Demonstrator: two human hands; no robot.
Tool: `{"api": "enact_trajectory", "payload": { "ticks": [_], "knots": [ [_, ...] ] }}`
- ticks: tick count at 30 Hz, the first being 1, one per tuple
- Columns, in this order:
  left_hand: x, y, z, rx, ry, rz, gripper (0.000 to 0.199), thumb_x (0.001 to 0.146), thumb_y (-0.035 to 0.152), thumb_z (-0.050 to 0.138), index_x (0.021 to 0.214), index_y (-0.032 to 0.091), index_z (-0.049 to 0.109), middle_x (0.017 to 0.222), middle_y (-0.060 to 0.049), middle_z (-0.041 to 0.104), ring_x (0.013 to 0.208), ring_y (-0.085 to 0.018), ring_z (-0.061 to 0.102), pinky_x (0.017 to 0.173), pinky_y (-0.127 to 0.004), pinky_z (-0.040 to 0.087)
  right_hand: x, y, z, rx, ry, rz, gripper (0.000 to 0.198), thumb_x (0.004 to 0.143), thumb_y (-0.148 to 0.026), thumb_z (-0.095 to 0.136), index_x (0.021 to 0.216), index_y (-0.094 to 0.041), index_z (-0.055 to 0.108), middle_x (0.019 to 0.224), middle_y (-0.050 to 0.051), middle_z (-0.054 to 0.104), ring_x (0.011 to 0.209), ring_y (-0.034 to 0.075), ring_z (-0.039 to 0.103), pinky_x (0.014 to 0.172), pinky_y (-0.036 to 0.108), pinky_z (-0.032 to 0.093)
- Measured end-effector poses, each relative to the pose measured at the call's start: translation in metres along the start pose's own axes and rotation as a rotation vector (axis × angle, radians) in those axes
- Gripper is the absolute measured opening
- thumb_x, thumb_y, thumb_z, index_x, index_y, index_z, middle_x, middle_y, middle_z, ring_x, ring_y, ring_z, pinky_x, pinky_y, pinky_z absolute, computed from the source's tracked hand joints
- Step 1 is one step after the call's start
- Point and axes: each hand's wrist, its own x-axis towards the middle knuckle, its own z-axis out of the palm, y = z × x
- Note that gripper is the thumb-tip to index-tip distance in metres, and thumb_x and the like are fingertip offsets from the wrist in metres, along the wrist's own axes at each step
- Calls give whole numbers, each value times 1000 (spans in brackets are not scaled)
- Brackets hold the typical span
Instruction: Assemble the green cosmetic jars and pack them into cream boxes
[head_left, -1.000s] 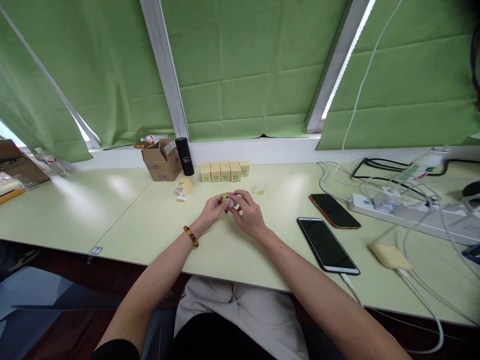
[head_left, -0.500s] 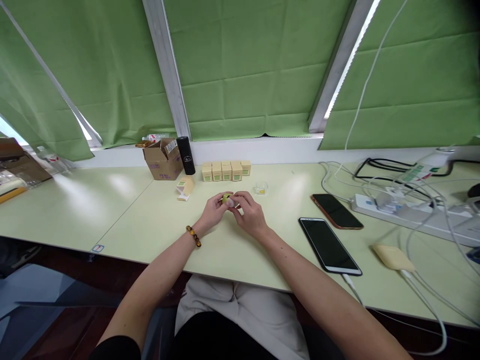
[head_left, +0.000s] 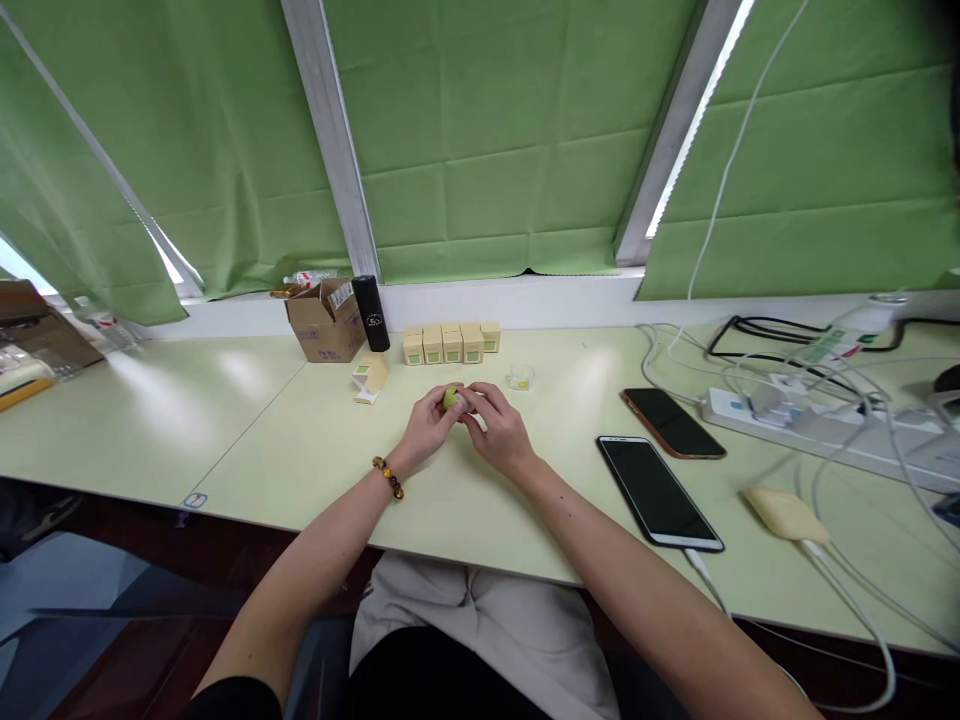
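Between my hands, just above the table, is a small round green object (head_left: 451, 398); its kind is too small to make out. My left hand (head_left: 427, 425) has its fingers closed around its left side. The fingers of my right hand (head_left: 496, 425) pinch at its right side, covering part of it. Beyond my hands, a small clear plastic container (head_left: 521, 377) with a bit of yellow in it sits on the table. An opened cream carton (head_left: 371, 373) lies to the left, its flap folded out. Several small cream boxes with green labels (head_left: 451, 344) stand in a row behind.
A cardboard box (head_left: 324, 325) and a black cylinder (head_left: 370, 313) stand at the back left. On the right lie two phones (head_left: 660, 490), a cream charging case (head_left: 787, 515) and a power strip (head_left: 825, 430) with tangled cables. The table's front edge runs before my lap.
The green object has turned slightly in my fingers, so more of its green side shows and less of the whitish part. Both hands stay almost in place.
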Motion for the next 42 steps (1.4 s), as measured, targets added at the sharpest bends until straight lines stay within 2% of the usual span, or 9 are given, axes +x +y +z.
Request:
{"api": "enact_trajectory", "payload": {
  "ticks": [4,9,16,20,27,30,35,38,42],
  "knots": [
    [1,2,-1,-36,0,9,55,90,54,76,125,12,68,121,-16,73,112,-26,70,101,-39,57,1,-2,-2,51,5,11,44,104,-27,55,148,-28,54,126,15,66,112,29,70,83,42,68],
    [0,1,-2,-32,-13,-20,58,90,55,76,129,12,67,120,-16,73,107,-25,71,97,-38,58,-1,2,-1,46,7,-9,34,104,-27,56,138,-26,61,122,14,67,101,26,72,80,41,67],
    [2,-5,1,8,44,-5,58,87,59,77,121,13,69,122,-16,71,107,-24,70,94,-36,60,-1,3,-1,8,25,-72,31,104,-23,56,134,-24,63,112,13,69,95,24,73,75,37,66],
    [1,-5,6,60,99,37,54,89,60,73,115,13,70,128,-17,66,104,-23,70,91,-37,61,0,2,-2,-35,43,-121,33,102,-20,55,135,-22,63,109,13,68,91,23,72,69,34,64],
    [-2,1,11,204,168,144,47,95,57,66,115,15,71,127,-17,66,109,-24,67,90,-36,60,3,0,-1,-102,72,-199,39,101,-16,52,139,-20,59,111,15,68,92,24,72,65,33,63],
    [-2,3,9,167,140,135,49,95,58,67,117,15,70,127,-17,66,112,-25,66,96,-38,58,3,0,-1,-95,82,-194,40,102,-17,53,142,-21,58,112,16,69,94,25,73,66,33,64],
    [-3,3,4,-16,-10,36,60,90,59,74,129,14,65,131,-17,67,120,-26,65,106,-40,53,1,2,-2,-66,61,-152,41,104,-18,52,145,-23,57,121,17,68,93,24,73,72,35,65],
    [-1,0,4,-55,-23,6,69,82,58,83,131,14,63,126,-15,69,114,-25,66,103,-37,53,0,1,-1,-65,44,-138,43,105,-17,47,146,-22,56,125,18,66,89,22,73,69,35,65],
    [2,-1,5,12,21,-8,59,85,61,78,119,13,69,110,-11,73,98,-20,66,90,-32,54,0,-4,0,-54,-3,-88,46,104,-20,47,150,-24,53,126,18,65,96,26,73,75,39,67]
  ]
}}
